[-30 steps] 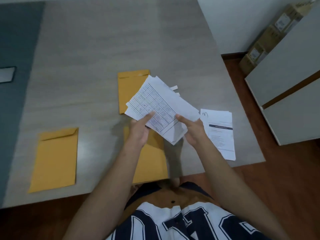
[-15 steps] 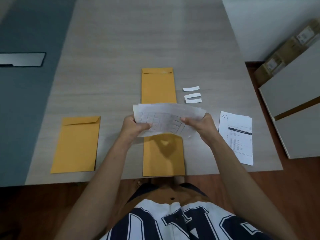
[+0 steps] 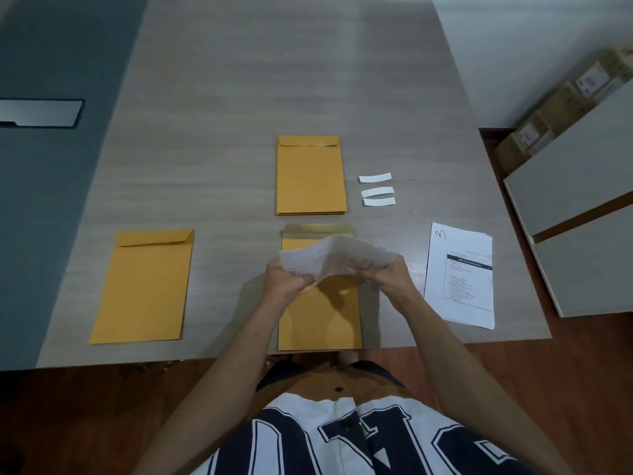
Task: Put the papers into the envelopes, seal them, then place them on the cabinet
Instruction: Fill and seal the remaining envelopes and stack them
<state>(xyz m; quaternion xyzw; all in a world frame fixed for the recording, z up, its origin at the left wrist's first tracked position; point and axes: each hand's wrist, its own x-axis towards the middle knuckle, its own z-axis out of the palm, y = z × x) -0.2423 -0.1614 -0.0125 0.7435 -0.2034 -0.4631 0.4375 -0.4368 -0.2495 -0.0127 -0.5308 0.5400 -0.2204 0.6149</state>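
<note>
Both hands, left hand (image 3: 286,281) and right hand (image 3: 385,277), hold a clamped grip on the bowed papers (image 3: 337,257) above the open envelope (image 3: 320,313) on the tabletop (image 3: 239,97), apparently folding them before insertion, which needs feeding their edge under the flap.

We have one head view, looking steeply down and forward from close above the table (image 3: 239,97), with our hands near its centre.
</note>
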